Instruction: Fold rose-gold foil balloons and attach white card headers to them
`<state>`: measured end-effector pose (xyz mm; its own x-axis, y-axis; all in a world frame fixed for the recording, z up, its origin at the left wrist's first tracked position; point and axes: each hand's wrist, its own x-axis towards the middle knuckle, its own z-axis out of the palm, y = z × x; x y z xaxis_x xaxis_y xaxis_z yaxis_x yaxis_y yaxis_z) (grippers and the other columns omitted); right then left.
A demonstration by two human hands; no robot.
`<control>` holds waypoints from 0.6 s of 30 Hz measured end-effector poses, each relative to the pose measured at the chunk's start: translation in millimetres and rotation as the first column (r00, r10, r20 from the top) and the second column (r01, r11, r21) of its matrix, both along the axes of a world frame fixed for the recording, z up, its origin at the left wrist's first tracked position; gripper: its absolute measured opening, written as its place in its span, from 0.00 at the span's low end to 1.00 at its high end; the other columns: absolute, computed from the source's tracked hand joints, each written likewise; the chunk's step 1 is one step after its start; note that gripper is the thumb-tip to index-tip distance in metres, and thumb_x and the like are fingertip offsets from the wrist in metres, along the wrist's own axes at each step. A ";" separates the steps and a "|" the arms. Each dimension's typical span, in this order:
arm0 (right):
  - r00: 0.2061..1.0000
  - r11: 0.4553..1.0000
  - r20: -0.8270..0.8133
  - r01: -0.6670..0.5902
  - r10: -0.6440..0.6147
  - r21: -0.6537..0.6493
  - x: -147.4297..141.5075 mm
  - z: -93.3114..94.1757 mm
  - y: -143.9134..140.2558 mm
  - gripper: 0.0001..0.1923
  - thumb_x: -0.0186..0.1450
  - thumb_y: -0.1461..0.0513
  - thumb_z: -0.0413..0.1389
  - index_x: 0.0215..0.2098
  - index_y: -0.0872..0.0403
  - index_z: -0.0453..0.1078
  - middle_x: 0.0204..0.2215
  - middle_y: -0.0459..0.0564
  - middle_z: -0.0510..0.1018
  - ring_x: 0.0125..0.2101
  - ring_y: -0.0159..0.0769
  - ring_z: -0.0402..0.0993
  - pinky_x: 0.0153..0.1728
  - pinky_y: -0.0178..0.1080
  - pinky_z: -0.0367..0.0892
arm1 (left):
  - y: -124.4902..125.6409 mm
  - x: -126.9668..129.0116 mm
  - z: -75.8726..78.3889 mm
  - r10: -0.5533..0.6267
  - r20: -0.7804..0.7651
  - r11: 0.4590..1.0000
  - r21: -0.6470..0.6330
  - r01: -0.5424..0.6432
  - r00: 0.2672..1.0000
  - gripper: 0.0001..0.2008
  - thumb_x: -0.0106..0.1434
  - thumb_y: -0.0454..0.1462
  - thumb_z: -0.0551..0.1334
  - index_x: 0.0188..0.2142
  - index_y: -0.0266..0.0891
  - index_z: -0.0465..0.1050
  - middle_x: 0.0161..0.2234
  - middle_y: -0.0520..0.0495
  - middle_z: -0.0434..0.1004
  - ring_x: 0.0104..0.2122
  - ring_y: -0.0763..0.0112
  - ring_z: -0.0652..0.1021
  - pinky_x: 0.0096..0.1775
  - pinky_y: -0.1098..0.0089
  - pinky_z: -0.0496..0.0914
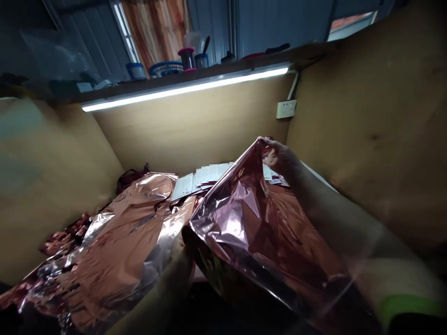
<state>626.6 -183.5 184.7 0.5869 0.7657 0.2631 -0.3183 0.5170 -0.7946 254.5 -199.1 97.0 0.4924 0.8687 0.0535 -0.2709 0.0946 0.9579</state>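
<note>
A shiny rose-gold foil sheet is raised and stretched between my two hands, creased and tilted. My right hand pinches its upper corner, high over the far part of the work surface. Lower and to the left, my left hand is closed on the sheet's near left edge; its fingers are partly in shadow. More rose-gold foil lies spread out flat to the left of my left hand. Behind the raised sheet sits an overlapping row of flat white packets, partly hidden by the foil.
Crumpled foil pieces lie along the left wall. Board walls enclose the surface on three sides. A lit tube lamp runs under a shelf holding a blue basket and a spool. A power socket hangs at right.
</note>
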 end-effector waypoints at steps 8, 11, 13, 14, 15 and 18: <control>0.987 0.995 0.150 -0.069 0.057 0.076 -8.9 -2.5 5.1 0.18 0.44 0.55 0.71 0.29 0.51 0.72 0.28 0.45 0.79 0.35 0.39 0.77 0.43 0.44 0.73 | 30.4 -20.3 27.7 0.123 0.058 0.964 -0.245 -0.105 0.991 0.10 0.51 0.40 0.65 0.33 0.39 0.74 0.25 0.48 0.77 0.34 0.57 0.80 0.37 0.61 0.76; 0.977 1.000 0.215 -0.003 -0.003 0.026 -24.1 -8.2 17.8 0.19 0.41 0.58 0.73 0.28 0.53 0.72 0.27 0.46 0.78 0.32 0.36 0.76 0.42 0.43 0.74 | 25.7 -21.6 19.0 0.119 0.103 0.932 -0.354 -0.075 0.988 0.20 0.54 0.51 0.64 0.37 0.38 0.76 0.29 0.44 0.80 0.37 0.52 0.81 0.39 0.56 0.77; 0.971 0.999 0.238 0.034 -0.031 -0.007 -30.8 -7.2 29.2 0.18 0.42 0.60 0.72 0.28 0.54 0.71 0.27 0.46 0.78 0.32 0.37 0.76 0.42 0.44 0.74 | 27.7 -16.7 9.7 0.127 -0.008 0.940 -0.318 -0.123 0.992 0.17 0.51 0.49 0.69 0.35 0.40 0.76 0.28 0.46 0.79 0.35 0.53 0.82 0.37 0.58 0.77; 0.967 0.998 0.250 0.061 -0.052 -0.028 -32.0 -3.6 33.3 0.17 0.43 0.62 0.71 0.27 0.54 0.70 0.27 0.47 0.77 0.33 0.39 0.76 0.42 0.46 0.74 | 32.3 -12.1 8.1 0.137 -0.082 0.948 -0.280 -0.155 0.987 0.14 0.49 0.44 0.72 0.33 0.41 0.75 0.26 0.49 0.79 0.33 0.55 0.82 0.36 0.59 0.77; 0.962 0.994 0.262 0.096 -0.080 -0.051 -32.5 2.4 34.8 0.17 0.43 0.63 0.70 0.27 0.54 0.69 0.28 0.48 0.77 0.35 0.41 0.76 0.43 0.48 0.73 | 39.5 -6.0 10.4 0.152 -0.143 0.955 -0.234 -0.183 0.978 0.12 0.47 0.39 0.73 0.31 0.41 0.75 0.25 0.50 0.78 0.31 0.56 0.81 0.36 0.60 0.77; 0.915 0.951 0.319 0.293 -0.249 -0.099 -40.4 31.2 11.3 0.19 0.41 0.67 0.69 0.30 0.54 0.70 0.39 0.53 0.77 0.48 0.47 0.72 0.54 0.51 0.67 | 70.9 24.9 46.0 0.201 -0.127 0.973 -0.085 -0.213 0.971 0.11 0.46 0.28 0.69 0.30 0.37 0.73 0.23 0.50 0.75 0.31 0.56 0.81 0.39 0.56 0.78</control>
<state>586.2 -172.2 215.9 0.6881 0.6305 0.3592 0.0816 0.4247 -0.9016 279.3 -128.2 143.0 0.2992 0.9506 -0.0834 -0.1815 0.1425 0.9730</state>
